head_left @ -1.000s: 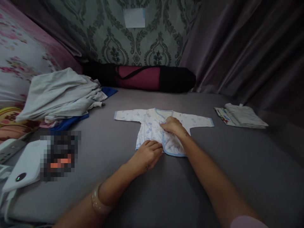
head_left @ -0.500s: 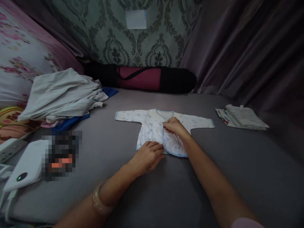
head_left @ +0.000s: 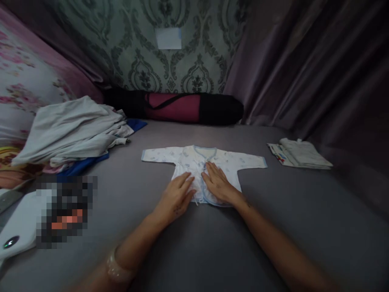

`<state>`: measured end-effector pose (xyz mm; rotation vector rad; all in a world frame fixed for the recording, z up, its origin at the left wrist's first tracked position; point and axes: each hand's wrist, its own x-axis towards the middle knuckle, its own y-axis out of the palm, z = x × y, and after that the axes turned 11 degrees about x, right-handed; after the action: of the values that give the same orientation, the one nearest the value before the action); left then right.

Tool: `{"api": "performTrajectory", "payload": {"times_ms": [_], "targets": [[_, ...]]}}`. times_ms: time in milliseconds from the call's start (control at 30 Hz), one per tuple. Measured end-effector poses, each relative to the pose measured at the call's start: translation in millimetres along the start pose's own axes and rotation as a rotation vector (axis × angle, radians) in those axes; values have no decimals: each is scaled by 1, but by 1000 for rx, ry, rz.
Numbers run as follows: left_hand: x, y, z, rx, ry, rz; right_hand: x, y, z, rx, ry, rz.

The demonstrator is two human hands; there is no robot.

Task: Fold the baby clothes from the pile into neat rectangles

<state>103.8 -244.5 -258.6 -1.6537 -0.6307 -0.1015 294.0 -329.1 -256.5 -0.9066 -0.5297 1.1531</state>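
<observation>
A small white baby shirt (head_left: 188, 156) with blue trim and a faint blue print lies flat in the middle of the grey sheet, its sleeves spread to both sides. Flat on its lower left front rests my left hand (head_left: 178, 194), fingers stretched and apart. My right hand (head_left: 218, 182) lies open across the right front panel, fingertips near the blue-edged overlap. Both palms cover part of the body of the shirt. Below the hem, between the hands, a short tie string (head_left: 196, 201) sticks out.
Left stands a heap of grey and blue clothes (head_left: 73, 127); nearer lie a white power bank (head_left: 26, 221) and a blurred-out item (head_left: 67, 213). Folded clothes (head_left: 304, 153) lie to the right. A black and maroon long bag (head_left: 173, 107) lines the patterned wall, with curtains (head_left: 273, 73) at the right.
My right hand has let go of the pinched front edge and now lies flat on the shirt. My left hand has shifted left and up from the hem. The view has tilted slightly.
</observation>
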Motion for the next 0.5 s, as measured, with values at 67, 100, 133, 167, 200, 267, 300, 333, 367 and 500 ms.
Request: {"api": "performTrajectory", "payload": {"times_ms": [67, 100, 133, 167, 200, 267, 300, 333, 367, 500], "targets": [[3, 2, 21, 57, -62, -8, 5, -15, -15, -5, 50, -58], [8, 3, 34, 89, -111, 4, 8, -23, -24, -28, 92, -95], [14, 4, 47, 124, -158, 25, 11, -30, -35, -54, 139, -126], [22, 4, 61, 160, -187, 54, 13, -35, -45, -80, 185, -149], [32, 4, 75, 195, -207, 89, 16, -39, -54, -101, 216, -161], [52, 4, 99, 270, -219, 174, 22, -43, -70, -134, 216, -159], [60, 5, 108, 292, -230, 242, 25, -43, -75, -145, 194, -153], [67, 7, 116, 305, -242, 316, 27, -43, -79, -151, 168, -146], [72, 9, 123, 320, -265, 375, 28, -42, -82, -150, 146, -137], [69, 17, 139, 423, -431, 442, 26, -45, -97, -152, 165, -142]]}}
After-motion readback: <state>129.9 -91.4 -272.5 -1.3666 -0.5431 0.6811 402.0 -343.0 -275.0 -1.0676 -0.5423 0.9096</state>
